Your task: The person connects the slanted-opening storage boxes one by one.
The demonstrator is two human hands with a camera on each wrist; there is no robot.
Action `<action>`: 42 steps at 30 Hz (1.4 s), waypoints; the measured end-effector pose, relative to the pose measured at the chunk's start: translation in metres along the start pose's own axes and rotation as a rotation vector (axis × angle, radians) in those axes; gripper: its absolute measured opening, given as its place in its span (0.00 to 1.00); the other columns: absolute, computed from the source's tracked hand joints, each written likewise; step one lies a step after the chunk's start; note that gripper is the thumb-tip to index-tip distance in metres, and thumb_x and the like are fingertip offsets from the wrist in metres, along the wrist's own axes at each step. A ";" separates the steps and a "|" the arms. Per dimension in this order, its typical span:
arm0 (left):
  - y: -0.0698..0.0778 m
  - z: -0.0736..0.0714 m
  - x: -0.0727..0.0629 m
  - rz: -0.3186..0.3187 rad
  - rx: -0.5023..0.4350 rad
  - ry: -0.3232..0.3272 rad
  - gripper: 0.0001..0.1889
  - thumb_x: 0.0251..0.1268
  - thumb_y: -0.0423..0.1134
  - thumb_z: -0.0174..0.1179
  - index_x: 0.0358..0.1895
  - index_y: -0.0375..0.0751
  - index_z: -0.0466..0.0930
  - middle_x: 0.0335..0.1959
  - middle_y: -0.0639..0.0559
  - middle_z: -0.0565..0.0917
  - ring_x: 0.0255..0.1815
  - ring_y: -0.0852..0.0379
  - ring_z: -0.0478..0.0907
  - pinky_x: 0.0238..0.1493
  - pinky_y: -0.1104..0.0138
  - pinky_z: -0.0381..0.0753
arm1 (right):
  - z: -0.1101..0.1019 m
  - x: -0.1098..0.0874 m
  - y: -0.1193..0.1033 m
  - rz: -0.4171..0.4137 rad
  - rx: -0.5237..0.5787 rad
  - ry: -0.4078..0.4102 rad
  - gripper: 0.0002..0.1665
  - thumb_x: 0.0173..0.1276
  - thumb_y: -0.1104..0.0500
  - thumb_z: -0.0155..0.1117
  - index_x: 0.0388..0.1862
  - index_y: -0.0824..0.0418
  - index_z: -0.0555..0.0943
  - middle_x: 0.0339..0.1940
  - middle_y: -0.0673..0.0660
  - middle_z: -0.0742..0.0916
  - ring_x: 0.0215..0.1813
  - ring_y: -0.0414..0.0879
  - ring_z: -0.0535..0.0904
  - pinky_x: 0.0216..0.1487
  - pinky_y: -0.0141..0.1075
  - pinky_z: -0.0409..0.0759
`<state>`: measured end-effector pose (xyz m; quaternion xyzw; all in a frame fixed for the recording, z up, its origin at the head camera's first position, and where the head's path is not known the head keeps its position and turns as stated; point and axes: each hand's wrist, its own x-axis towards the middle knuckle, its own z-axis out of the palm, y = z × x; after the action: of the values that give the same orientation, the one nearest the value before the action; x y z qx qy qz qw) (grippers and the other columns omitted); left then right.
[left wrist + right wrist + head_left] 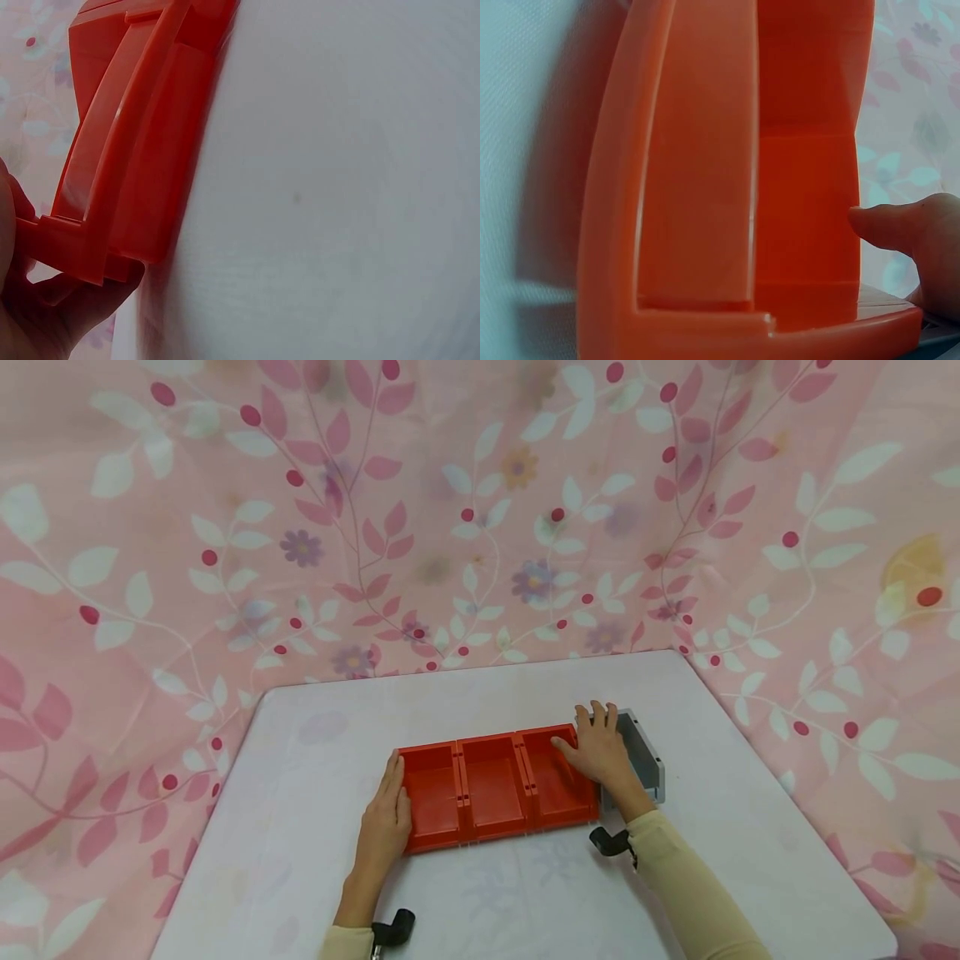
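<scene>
Three red plastic bins [491,781] stand side by side in a row on the white table. My left hand [386,827] lies along the left end of the row, fingers straight against the outer wall, thumb near the rim. In the left wrist view, fingers [97,300] touch the corner of the red bin [112,150]. My right hand [603,756] is spread where the rightmost red bin meets a grey bin [639,752], partly hiding both. Its thumb [889,225] reaches to the red bin's rim [750,319] side in the right wrist view.
The white tabletop [300,827] extends around the bins. Floral pink cloth [480,527] hangs behind and at both sides of it. A black wrist camera [611,842] sits by the right sleeve, another camera [396,928] by the left.
</scene>
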<state>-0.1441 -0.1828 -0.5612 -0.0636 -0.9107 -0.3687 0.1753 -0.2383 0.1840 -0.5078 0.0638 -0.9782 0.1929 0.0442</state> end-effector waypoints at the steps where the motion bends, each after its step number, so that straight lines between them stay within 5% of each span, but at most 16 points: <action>1: 0.000 0.000 0.000 0.001 0.001 0.000 0.31 0.78 0.29 0.53 0.81 0.36 0.59 0.83 0.48 0.59 0.80 0.47 0.59 0.71 0.50 0.66 | 0.000 0.000 0.000 0.000 -0.001 0.001 0.47 0.73 0.44 0.67 0.75 0.73 0.61 0.77 0.75 0.58 0.77 0.72 0.45 0.62 0.67 0.75; 34: -0.002 0.002 0.000 0.028 0.007 0.032 0.31 0.77 0.27 0.53 0.81 0.34 0.60 0.82 0.47 0.60 0.79 0.45 0.60 0.69 0.48 0.68 | 0.009 -0.001 0.003 0.003 0.018 -0.021 0.49 0.72 0.42 0.68 0.76 0.71 0.59 0.77 0.74 0.58 0.78 0.72 0.45 0.61 0.67 0.75; 42: 0.000 0.001 -0.001 0.022 0.004 0.027 0.31 0.77 0.27 0.53 0.81 0.33 0.60 0.82 0.45 0.61 0.79 0.44 0.60 0.69 0.47 0.68 | 0.018 -0.002 0.011 -0.032 0.103 -0.014 0.49 0.72 0.42 0.66 0.77 0.71 0.59 0.78 0.74 0.57 0.79 0.73 0.42 0.61 0.69 0.74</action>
<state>-0.1437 -0.1824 -0.5627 -0.0684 -0.9082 -0.3657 0.1917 -0.2392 0.1871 -0.5281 0.0828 -0.9661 0.2418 0.0369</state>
